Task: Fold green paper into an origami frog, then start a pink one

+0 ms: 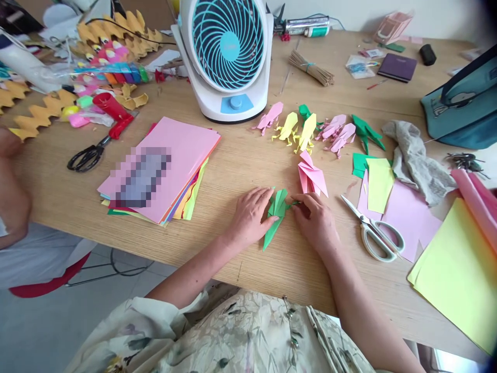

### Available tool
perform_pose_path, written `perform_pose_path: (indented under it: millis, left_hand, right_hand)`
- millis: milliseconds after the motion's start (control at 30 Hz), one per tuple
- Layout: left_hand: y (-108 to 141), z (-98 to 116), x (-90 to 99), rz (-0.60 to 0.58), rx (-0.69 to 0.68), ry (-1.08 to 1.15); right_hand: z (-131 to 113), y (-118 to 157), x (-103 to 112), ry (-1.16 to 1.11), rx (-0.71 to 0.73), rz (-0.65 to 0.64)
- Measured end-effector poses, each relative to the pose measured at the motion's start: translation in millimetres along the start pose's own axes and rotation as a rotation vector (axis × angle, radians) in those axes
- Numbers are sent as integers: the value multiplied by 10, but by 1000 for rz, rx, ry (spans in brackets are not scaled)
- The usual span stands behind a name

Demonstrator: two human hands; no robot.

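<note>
A partly folded green origami figure (pixel 278 203) lies on the table between my hands, its long point toward me. My left hand (pixel 252 213) grips its left side, thumb on the lower part and fingers along the edge. With thumb and forefinger, my right hand (pixel 315 216) pinches a thin green strip sticking out to the right. Just beyond my right hand stands a pink folded paper piece (pixel 313 177). White-handled scissors (pixel 375 233) lie to the right, blades toward my right hand.
Several finished paper figures (pixel 306 132) stand in front of a fan (pixel 229 62). At left are a stack of coloured paper (pixel 178 150), a red glue gun (pixel 116 116) and black scissors (pixel 87 158). Yellow sheets (pixel 462 274) and a grey cloth (pixel 415 160) lie right. Another person's arm (pixel 13 186) shows left.
</note>
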State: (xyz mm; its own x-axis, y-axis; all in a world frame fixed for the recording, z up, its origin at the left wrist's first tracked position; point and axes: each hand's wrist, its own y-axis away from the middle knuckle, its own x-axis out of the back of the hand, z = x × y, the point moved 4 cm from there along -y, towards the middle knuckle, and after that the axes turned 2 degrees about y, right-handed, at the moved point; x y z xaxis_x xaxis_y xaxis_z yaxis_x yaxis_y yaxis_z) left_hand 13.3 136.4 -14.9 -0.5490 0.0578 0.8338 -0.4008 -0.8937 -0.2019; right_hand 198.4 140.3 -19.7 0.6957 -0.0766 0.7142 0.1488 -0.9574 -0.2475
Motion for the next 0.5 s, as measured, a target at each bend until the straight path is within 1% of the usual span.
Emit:
perform_pose_path:
  millis: [67,300,500]
  left_hand:
    - [-14,-6,14,-14,-8,-11]
    - [-38,23,-17,-117,-74,-110]
    - [-33,58,-59,-139,-124,-184]
  right_hand:
    - [6,-1,7,-16,-24,10]
    - [19,-13,1,-6,-37,28]
    - [21,-18,11,-25,-84,15]
